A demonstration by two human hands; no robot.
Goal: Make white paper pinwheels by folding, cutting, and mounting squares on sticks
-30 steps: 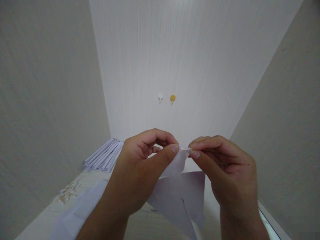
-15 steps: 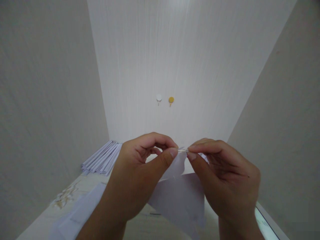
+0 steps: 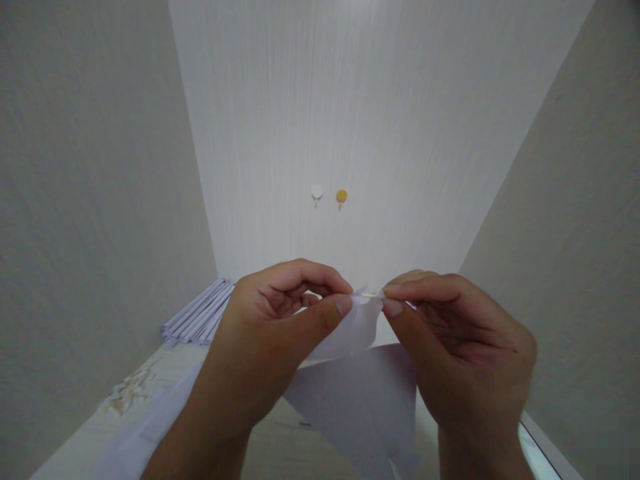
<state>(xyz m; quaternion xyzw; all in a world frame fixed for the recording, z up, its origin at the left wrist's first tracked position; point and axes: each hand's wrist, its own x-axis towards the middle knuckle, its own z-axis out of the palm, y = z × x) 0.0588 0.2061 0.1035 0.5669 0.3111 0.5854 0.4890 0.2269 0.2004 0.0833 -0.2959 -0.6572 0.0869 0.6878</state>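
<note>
My left hand (image 3: 280, 327) pinches the upper edge of a thin white sheet (image 3: 365, 393) between thumb and forefinger. Opposite it, the thumb and forefinger of my right hand (image 3: 460, 347) are closed on the same edge. In the small gap between the fingertips runs a thin whitish strand (image 3: 370, 295); whether it is a cord or a rolled bit of the sheet I cannot tell. Below the fingers the sheet hangs down in a curl and then a wide, flat, angled panel. Its sides are partly hidden behind both hands.
A stack of folded white papers (image 3: 197, 317) lies at the left by the wall. Nearer are tan and white strands (image 3: 131, 392) and another pale sheet (image 3: 145, 430). A white hook (image 3: 317, 193) and a yellow hook (image 3: 341, 195) are on the back wall. A bright, dark-edged panel (image 3: 535, 450) shows at lower right.
My hands have moved slightly apart, the left one leftward and the right one rightward. More of the sheet's upper edge shows between the fingertips, and the hanging panel looks wider.
</note>
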